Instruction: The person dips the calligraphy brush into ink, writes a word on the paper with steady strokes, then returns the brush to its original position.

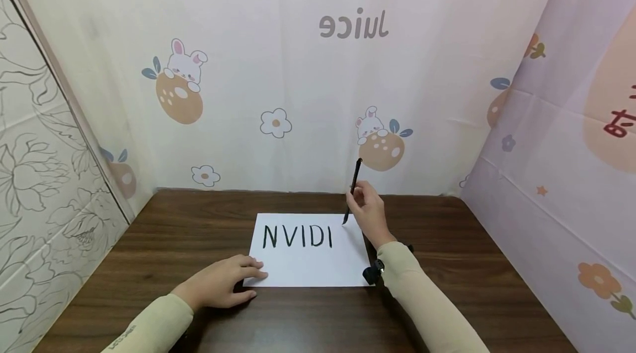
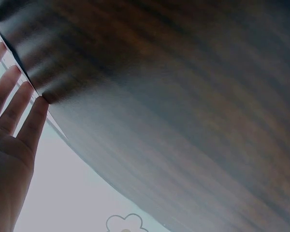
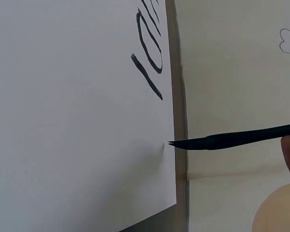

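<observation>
A white sheet of paper lies on the dark wooden table, bearing the black brushed letters NVIDI. My right hand pinches a slim black brush, held nearly upright with its tip down. In the right wrist view the dark tip of the brush hovers close over the paper, near its far edge, to the right of the last letter. My left hand rests at the paper's lower left corner, fingers spread, some fingertips on the sheet. The left wrist view shows its fingers extended.
The brown wooden table reaches back to a printed curtain with rabbits, fruit and flowers. Patterned cloths hang at the left and right sides. A small black device sits at the right wrist.
</observation>
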A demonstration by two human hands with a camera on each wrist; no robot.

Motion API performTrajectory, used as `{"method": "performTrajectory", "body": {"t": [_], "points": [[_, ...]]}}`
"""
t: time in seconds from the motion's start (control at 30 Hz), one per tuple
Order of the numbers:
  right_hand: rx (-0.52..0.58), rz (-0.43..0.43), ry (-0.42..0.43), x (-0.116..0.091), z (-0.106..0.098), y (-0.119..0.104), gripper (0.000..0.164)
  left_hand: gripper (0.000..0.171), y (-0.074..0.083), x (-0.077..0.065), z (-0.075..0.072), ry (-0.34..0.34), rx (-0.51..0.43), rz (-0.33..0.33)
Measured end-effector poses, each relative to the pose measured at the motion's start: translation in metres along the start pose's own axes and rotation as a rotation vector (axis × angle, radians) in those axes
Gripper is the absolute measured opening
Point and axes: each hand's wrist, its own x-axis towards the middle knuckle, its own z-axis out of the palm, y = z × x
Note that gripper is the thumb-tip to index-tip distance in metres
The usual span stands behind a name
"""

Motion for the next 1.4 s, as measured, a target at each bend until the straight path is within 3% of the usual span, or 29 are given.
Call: {"method": "performTrajectory", "body": {"t": [0.3, 0.6, 1.4], "points": [[-0.018, -0.049, -0.030, 0.001, 0.003, 0.000, 0.015, 0.034, 0.000, 0.000, 0.000, -0.005, -0.002, -0.006], [-0.024, -0.074, -0.058, 0.000, 0.004, 0.001, 0.016, 0.033, -0.001, 0.001, 0.000, 0.036, 0.000, 0.037], [0.011, -0.077, -0.077, -0.010, 0.008, 0.002, 0.016, 0.034, 0.001, 0.000, -0.001, 0.011, -0.001, -0.006]]}}
